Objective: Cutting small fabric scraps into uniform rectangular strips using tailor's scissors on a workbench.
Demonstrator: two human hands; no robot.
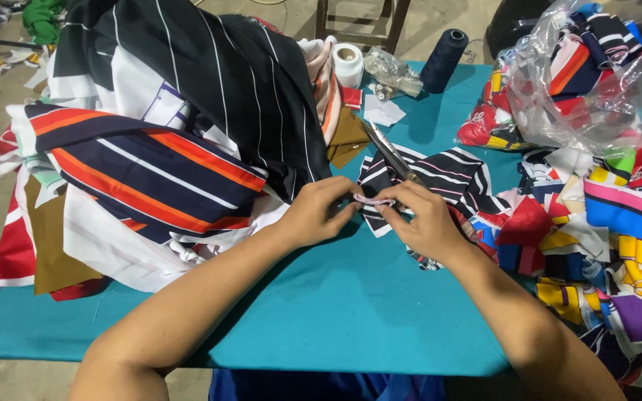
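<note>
Pink fabric strip (374,200) sits pinched between both hands above the middle of the teal table (351,312): the left hand (315,213) grips its left end, the right hand (423,217) its right end. Just beyond the fingers lies a black-and-white striped piece (440,172), with scissors (388,150) resting on it. A large heap of striped cloth (165,141) fills the left; bright scraps (618,223) crowd the right. Far off stand a dark thread cone (443,59) and a white spool (348,64).
</note>
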